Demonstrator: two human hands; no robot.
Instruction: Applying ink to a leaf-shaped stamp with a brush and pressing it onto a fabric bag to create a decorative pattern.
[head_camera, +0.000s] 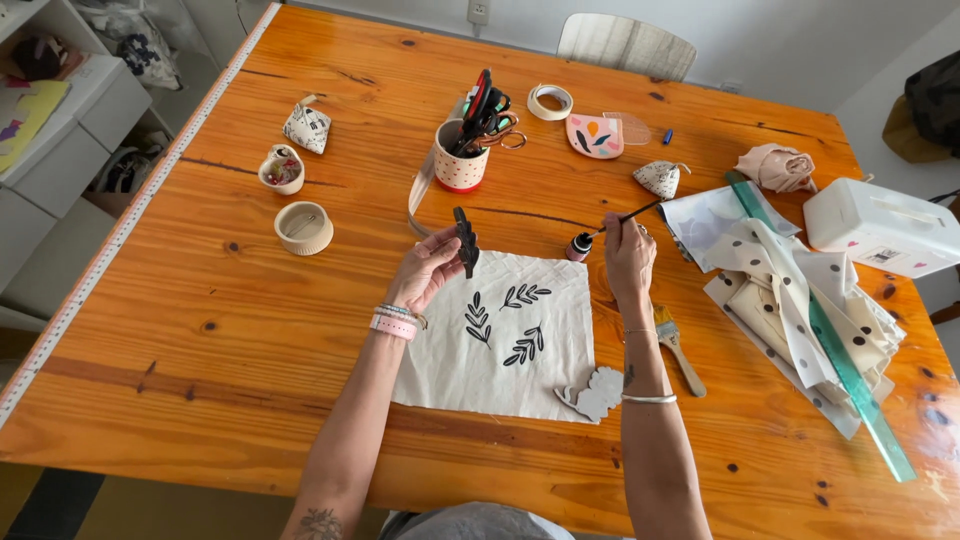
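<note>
Wooden cutout nearest, cloth's 5 o'clock corner. Left hand pinching black leaf stamp above cloth, 11 o'clock. Right hand gripping thin brush, tip in small paint bottle, 1 o'clock.

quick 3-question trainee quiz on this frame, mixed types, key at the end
1. True or false: the left hand holds a dark leaf-shaped stamp above the cloth.
2. How many black leaf prints show on the cloth?
3. The thin brush in the right hand has its tip at: A) the cup of scissors B) the small paint bottle C) the tape roll

Key: 1 true; 2 three; 3 B
</note>
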